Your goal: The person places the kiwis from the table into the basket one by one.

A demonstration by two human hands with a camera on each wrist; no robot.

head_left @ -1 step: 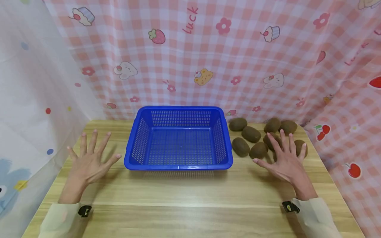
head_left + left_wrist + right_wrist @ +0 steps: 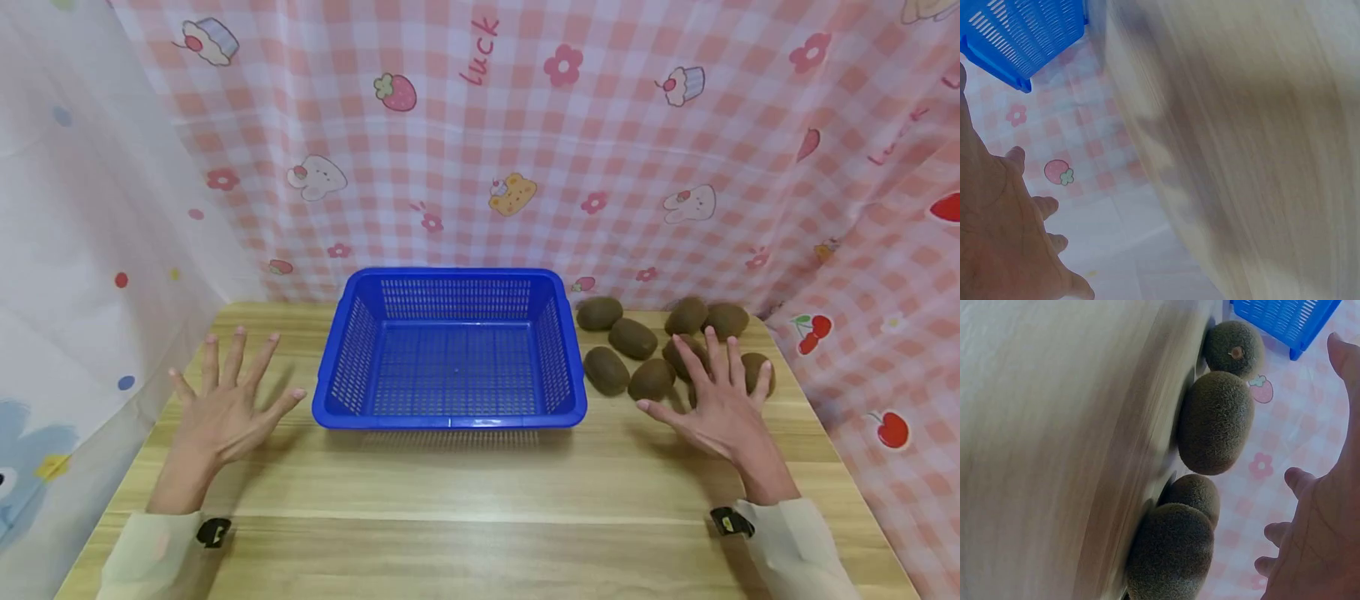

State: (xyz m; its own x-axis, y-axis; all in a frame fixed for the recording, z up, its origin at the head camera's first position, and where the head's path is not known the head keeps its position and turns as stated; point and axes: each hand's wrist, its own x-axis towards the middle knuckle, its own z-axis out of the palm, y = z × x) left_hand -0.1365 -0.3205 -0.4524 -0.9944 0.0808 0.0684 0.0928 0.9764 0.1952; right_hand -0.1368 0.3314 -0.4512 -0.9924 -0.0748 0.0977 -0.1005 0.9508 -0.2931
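Observation:
A blue plastic basket (image 2: 450,422) with slotted walls stands in the middle of the table, nothing in it. To its right lie several brown, fuzzy kiwis (image 2: 607,371) in a loose group. My right hand (image 2: 716,408) is held above the near side of that group, fingers spread, overlapping some kiwis in the head view. In the right wrist view, kiwis (image 2: 1216,422) sit on the tabletop with the palm apart from them. Left of the basket, my left hand (image 2: 225,417) hovers with fingers spread and holds nothing; its thumb points toward the basket's near left corner (image 2: 1022,84).
The wooden table (image 2: 450,533) stretches toward me in front of the basket. A pink checked cloth (image 2: 450,167) hangs close behind the table's back edge, and a white cloth (image 2: 67,250) hangs along the left. Each wrist wears a dark strap (image 2: 213,532) by a light sleeve (image 2: 150,554).

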